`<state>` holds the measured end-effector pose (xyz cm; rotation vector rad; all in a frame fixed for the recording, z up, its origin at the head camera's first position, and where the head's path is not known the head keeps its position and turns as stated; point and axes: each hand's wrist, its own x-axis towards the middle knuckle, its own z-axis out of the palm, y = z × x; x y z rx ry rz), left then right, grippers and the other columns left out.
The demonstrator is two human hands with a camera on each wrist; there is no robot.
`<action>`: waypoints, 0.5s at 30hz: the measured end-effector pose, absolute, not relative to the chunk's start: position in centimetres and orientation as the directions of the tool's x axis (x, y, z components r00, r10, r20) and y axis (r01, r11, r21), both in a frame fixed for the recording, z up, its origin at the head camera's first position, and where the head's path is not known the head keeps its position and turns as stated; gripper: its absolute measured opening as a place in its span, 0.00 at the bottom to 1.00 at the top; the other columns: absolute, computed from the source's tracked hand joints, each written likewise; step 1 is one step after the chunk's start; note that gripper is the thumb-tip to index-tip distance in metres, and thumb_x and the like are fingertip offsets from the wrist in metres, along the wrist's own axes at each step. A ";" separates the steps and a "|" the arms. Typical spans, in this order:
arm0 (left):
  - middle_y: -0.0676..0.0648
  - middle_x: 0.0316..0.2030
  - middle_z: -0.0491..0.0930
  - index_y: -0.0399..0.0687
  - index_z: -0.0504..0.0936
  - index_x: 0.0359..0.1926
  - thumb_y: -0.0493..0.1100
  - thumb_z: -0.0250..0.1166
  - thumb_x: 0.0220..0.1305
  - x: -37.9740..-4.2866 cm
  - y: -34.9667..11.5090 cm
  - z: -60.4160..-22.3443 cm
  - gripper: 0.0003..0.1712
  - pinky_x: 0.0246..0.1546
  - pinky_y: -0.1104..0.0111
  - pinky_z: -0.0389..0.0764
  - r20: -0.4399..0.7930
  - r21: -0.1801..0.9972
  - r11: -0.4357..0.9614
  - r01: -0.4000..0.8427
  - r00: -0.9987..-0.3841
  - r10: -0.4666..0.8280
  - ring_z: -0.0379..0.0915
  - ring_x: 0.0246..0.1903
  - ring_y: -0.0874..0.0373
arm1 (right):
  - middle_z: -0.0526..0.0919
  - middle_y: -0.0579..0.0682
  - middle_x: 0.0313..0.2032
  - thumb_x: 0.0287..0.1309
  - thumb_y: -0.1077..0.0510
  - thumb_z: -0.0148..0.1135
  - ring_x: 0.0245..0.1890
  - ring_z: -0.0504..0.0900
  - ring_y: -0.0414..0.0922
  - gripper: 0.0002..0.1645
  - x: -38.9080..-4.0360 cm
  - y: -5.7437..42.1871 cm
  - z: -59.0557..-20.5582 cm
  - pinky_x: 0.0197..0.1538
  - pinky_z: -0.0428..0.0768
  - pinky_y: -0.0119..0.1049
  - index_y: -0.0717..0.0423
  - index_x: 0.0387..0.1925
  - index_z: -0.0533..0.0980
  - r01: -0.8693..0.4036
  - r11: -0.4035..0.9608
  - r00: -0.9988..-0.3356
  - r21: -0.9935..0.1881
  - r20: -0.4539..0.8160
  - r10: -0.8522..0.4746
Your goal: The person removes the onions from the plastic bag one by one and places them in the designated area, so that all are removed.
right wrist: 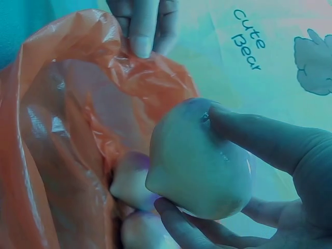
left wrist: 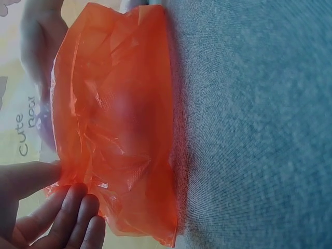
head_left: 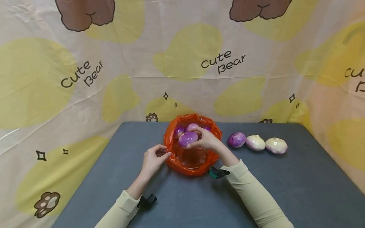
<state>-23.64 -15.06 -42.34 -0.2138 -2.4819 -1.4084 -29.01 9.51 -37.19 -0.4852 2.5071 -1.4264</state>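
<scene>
An orange plastic bag [head_left: 189, 172] stands with its mouth spread wide, several purple onions inside it. My right hand [head_left: 206, 139] holds a peeled purple onion [head_left: 188, 138] between thumb and fingers, over the bag's opening. In the right wrist view that onion [right wrist: 194, 161] shows a pale, pointed end, with other onions [right wrist: 136, 181] behind it in the bag. At the bag's left side, my left hand [head_left: 153, 160] pinches the rim between thumb and fingertips. The left wrist view shows the bag's wall [left wrist: 119, 119] from outside, a dark round shape dimly visible through it.
To the right of the bag, a purple onion [head_left: 236, 140], a whitish onion [head_left: 255, 142] and a white-and-purple onion [head_left: 276, 145] lie in a row on the grey table [head_left: 182, 202]. Behind the table hangs a patterned cloth [head_left: 182, 63]. Each wrist wears a dark camera mount [head_left: 147, 201].
</scene>
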 end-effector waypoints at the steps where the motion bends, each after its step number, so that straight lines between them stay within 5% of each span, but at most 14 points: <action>1: 0.49 0.31 0.84 0.46 0.84 0.36 0.44 0.73 0.52 -23.6 -15.1 -42.3 0.11 0.37 0.72 0.82 0.310 0.816 0.517 0.260 -0.951 -0.010 0.79 0.31 0.59 | 0.74 0.59 0.57 0.42 0.50 0.76 0.49 0.77 0.54 0.49 -28.9 9.7 -37.1 0.44 0.82 0.42 0.54 0.65 0.64 -0.184 0.474 -0.922 -0.861 -0.015 -0.386; 8: 0.48 0.31 0.84 0.45 0.84 0.36 0.44 0.73 0.51 -23.6 -15.0 -42.3 0.12 0.36 0.71 0.82 0.317 0.809 0.524 0.266 -0.948 -0.009 0.79 0.31 0.59 | 0.73 0.61 0.59 0.43 0.47 0.76 0.55 0.75 0.55 0.46 -28.1 11.0 -36.5 0.49 0.81 0.43 0.50 0.64 0.65 -0.214 0.528 -0.933 -0.822 0.012 -0.360; 15: 0.48 0.31 0.84 0.46 0.83 0.36 0.44 0.73 0.52 -23.6 -15.0 -42.2 0.11 0.36 0.71 0.82 0.307 0.814 0.520 0.259 -0.952 -0.007 0.79 0.31 0.59 | 0.73 0.62 0.57 0.44 0.49 0.75 0.46 0.78 0.53 0.46 -27.3 12.4 -36.0 0.47 0.80 0.43 0.52 0.64 0.66 -0.245 0.534 -0.936 -0.809 0.053 -0.349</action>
